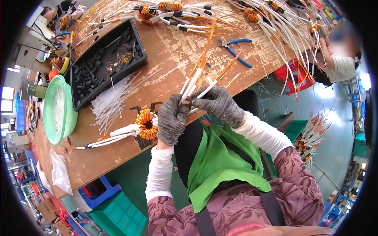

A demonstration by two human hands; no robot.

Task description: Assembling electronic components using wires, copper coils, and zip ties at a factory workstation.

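Note:
Both of my hands wear grey gloves that leave the fingertips bare. My left hand point(173, 118) is closed round a bundle of white-sleeved wires point(192, 83), whose bare copper ends point away from me. Just right of it, my right hand point(219, 104) pinches another white-sleeved wire point(207, 89) with a copper end. Against the left hand's outer side lies a ring-shaped coil point(147, 124) wound with orange copper wire. From the coil, more white-sleeved leads point(114, 136) run left over the worn brown table point(165, 72). The palms and part of the wires are hidden by the fingers.
A black tray point(108, 65) of short black tubes stands left, beside loose white cable ties point(112, 102) and a green basin point(59, 110). Blue-handled cutters point(236, 51) lie ahead. Finished-looking coils with leads point(169, 11) line the far side. Another person point(340, 65) sits at right.

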